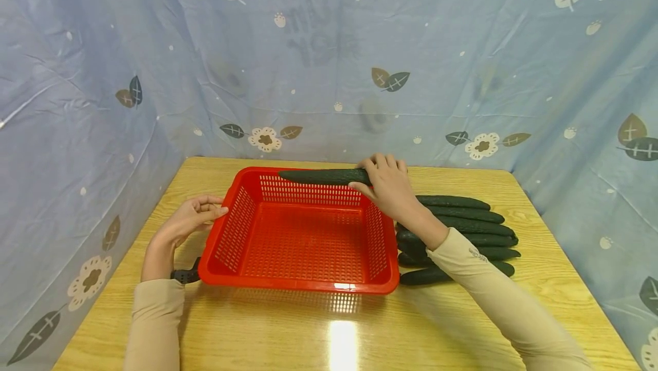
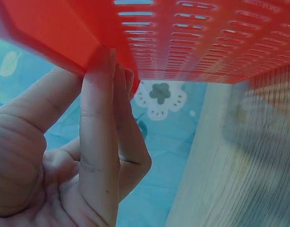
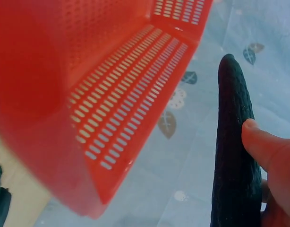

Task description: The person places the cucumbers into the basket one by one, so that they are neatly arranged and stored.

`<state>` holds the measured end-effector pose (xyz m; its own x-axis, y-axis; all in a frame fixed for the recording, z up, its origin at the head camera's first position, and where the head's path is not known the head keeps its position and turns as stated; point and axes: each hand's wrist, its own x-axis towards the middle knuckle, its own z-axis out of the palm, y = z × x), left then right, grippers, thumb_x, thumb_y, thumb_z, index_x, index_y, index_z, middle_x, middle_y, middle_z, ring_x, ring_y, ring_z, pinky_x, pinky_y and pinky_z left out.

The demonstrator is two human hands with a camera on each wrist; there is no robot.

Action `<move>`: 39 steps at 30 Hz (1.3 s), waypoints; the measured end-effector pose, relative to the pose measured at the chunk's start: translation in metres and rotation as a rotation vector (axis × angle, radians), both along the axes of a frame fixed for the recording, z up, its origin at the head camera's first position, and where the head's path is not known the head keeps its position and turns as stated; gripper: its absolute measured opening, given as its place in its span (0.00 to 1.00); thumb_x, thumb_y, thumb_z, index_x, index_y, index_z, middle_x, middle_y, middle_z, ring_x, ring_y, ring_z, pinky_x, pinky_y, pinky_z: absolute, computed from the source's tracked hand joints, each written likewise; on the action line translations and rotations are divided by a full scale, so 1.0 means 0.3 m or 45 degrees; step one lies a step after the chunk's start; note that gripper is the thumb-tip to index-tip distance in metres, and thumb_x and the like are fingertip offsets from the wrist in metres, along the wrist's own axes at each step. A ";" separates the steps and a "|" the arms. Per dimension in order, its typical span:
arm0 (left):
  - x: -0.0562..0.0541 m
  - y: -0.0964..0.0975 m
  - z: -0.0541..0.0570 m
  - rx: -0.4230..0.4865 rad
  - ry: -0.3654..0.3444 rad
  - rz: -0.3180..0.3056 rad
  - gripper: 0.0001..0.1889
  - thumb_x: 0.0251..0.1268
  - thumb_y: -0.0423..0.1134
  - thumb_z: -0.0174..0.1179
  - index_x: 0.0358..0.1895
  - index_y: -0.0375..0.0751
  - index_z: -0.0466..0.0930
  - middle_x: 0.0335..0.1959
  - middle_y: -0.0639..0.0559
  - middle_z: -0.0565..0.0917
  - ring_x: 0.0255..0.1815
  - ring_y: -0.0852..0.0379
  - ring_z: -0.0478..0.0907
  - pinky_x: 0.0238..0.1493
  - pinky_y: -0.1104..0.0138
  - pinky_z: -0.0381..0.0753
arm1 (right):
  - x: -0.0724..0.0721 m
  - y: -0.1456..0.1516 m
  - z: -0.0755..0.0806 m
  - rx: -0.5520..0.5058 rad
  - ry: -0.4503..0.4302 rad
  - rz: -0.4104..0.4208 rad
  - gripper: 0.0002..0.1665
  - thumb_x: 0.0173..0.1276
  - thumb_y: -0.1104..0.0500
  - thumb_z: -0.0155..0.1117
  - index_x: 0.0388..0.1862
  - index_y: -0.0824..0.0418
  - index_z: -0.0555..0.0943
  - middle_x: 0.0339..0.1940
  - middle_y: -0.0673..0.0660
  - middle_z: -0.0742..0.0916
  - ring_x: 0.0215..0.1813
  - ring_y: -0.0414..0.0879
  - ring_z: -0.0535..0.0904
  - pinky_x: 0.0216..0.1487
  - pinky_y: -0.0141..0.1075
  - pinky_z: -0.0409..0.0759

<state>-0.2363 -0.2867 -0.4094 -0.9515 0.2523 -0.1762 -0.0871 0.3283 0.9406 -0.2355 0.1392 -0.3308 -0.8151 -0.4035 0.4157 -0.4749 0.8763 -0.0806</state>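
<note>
A red plastic basket [image 1: 308, 245] with slotted walls sits on the wooden table, its inside showing bare. My left hand [image 1: 191, 218] pinches the basket's left rim between thumb and fingers; the left wrist view shows the fingertips on the red rim [image 2: 95, 59]. In my right hand [image 1: 388, 185] is a long dark green cucumber [image 1: 324, 176], gripped near its right end. It lies crosswise above the basket's far rim, pointing left. The right wrist view shows the thumb along the side of the cucumber [image 3: 234, 142], with the other fingers mostly hidden behind it.
Several more cucumbers [image 1: 473, 225] lie side by side on the table [image 1: 257, 331], right of the basket and partly under my right forearm. A blue patterned curtain [image 1: 329, 74] hangs behind and along both sides. A black strap [image 1: 187, 273] circles my left wrist.
</note>
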 end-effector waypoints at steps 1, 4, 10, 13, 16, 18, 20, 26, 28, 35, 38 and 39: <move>0.000 0.000 0.000 -0.001 -0.003 0.006 0.29 0.64 0.43 0.59 0.60 0.27 0.62 0.36 0.62 0.81 0.38 0.64 0.80 0.40 0.67 0.81 | -0.005 -0.008 0.003 -0.003 0.011 0.000 0.26 0.62 0.40 0.59 0.50 0.57 0.74 0.40 0.58 0.75 0.38 0.53 0.64 0.38 0.43 0.56; 0.002 -0.001 0.001 -0.004 0.000 0.001 0.29 0.64 0.43 0.58 0.60 0.26 0.61 0.38 0.61 0.81 0.39 0.64 0.80 0.41 0.66 0.81 | -0.020 -0.033 0.012 -0.005 0.027 -0.007 0.27 0.62 0.38 0.58 0.49 0.58 0.74 0.40 0.58 0.74 0.38 0.53 0.64 0.38 0.43 0.56; 0.004 -0.002 0.001 0.005 -0.006 0.003 0.30 0.64 0.43 0.58 0.61 0.26 0.61 0.39 0.59 0.80 0.39 0.63 0.80 0.41 0.64 0.81 | -0.044 -0.085 0.006 -0.004 -0.001 -0.030 0.29 0.63 0.36 0.56 0.49 0.58 0.74 0.39 0.58 0.74 0.37 0.53 0.62 0.37 0.43 0.54; 0.005 -0.001 0.002 0.001 -0.008 0.012 0.30 0.64 0.43 0.59 0.61 0.26 0.61 0.39 0.59 0.80 0.39 0.63 0.80 0.41 0.65 0.81 | -0.050 -0.115 -0.010 -0.008 -0.028 -0.030 0.28 0.63 0.37 0.56 0.49 0.57 0.75 0.39 0.59 0.74 0.38 0.53 0.63 0.37 0.43 0.54; 0.006 0.001 0.005 -0.007 -0.006 0.013 0.30 0.64 0.44 0.59 0.61 0.26 0.61 0.40 0.58 0.79 0.39 0.64 0.80 0.41 0.65 0.81 | -0.052 -0.144 -0.030 -0.002 -0.071 -0.046 0.28 0.63 0.36 0.55 0.49 0.57 0.75 0.39 0.58 0.74 0.37 0.52 0.63 0.37 0.42 0.55; 0.005 0.002 0.006 -0.008 -0.003 0.009 0.30 0.64 0.44 0.59 0.61 0.26 0.61 0.41 0.58 0.79 0.39 0.64 0.79 0.40 0.65 0.81 | -0.054 -0.161 -0.044 0.009 -0.106 -0.061 0.29 0.63 0.36 0.54 0.49 0.56 0.74 0.39 0.58 0.74 0.37 0.52 0.63 0.37 0.43 0.56; 0.005 0.003 0.007 -0.006 -0.001 0.005 0.30 0.64 0.44 0.58 0.61 0.26 0.61 0.41 0.58 0.79 0.39 0.64 0.80 0.40 0.65 0.81 | -0.059 -0.177 -0.059 0.018 -0.141 -0.084 0.29 0.63 0.35 0.53 0.49 0.56 0.74 0.38 0.58 0.74 0.37 0.52 0.63 0.38 0.43 0.56; 0.002 0.004 0.001 0.003 -0.014 0.006 0.29 0.64 0.43 0.58 0.60 0.26 0.61 0.40 0.58 0.79 0.39 0.62 0.80 0.40 0.64 0.81 | -0.083 -0.218 -0.098 0.031 -0.282 -0.135 0.30 0.65 0.34 0.50 0.51 0.56 0.73 0.42 0.58 0.74 0.41 0.53 0.64 0.41 0.43 0.59; 0.000 0.002 -0.003 -0.001 -0.012 0.000 0.29 0.64 0.43 0.58 0.60 0.26 0.61 0.40 0.57 0.79 0.39 0.62 0.80 0.40 0.64 0.81 | -0.094 -0.228 -0.112 0.036 -0.342 -0.152 0.31 0.65 0.33 0.49 0.52 0.55 0.72 0.44 0.59 0.74 0.45 0.54 0.65 0.42 0.44 0.59; 0.001 0.001 -0.006 0.010 -0.015 -0.015 0.29 0.65 0.43 0.58 0.60 0.27 0.61 0.39 0.57 0.80 0.38 0.61 0.80 0.40 0.64 0.81 | -0.128 -0.254 -0.175 0.042 -0.478 -0.182 0.32 0.65 0.33 0.49 0.55 0.56 0.72 0.51 0.60 0.73 0.52 0.55 0.65 0.42 0.43 0.60; 0.005 -0.001 0.001 -0.012 -0.011 -0.008 0.30 0.65 0.44 0.58 0.61 0.27 0.60 0.40 0.57 0.79 0.39 0.62 0.80 0.40 0.65 0.81 | -0.141 -0.261 -0.192 0.025 -0.496 -0.176 0.32 0.65 0.34 0.49 0.55 0.56 0.72 0.52 0.60 0.73 0.53 0.54 0.65 0.43 0.44 0.61; 0.007 -0.002 0.004 -0.019 -0.012 0.000 0.30 0.65 0.44 0.58 0.61 0.27 0.60 0.40 0.57 0.79 0.38 0.62 0.79 0.40 0.65 0.81 | -0.146 -0.264 -0.194 0.027 -0.497 -0.175 0.32 0.65 0.33 0.49 0.55 0.56 0.72 0.52 0.60 0.73 0.52 0.54 0.65 0.43 0.44 0.61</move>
<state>-0.2342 -0.2872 -0.4081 -0.9497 0.2496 -0.1889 -0.0959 0.3425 0.9346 -0.2792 0.0599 -0.3889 -0.9569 -0.2848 0.0571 -0.2904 0.9330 -0.2125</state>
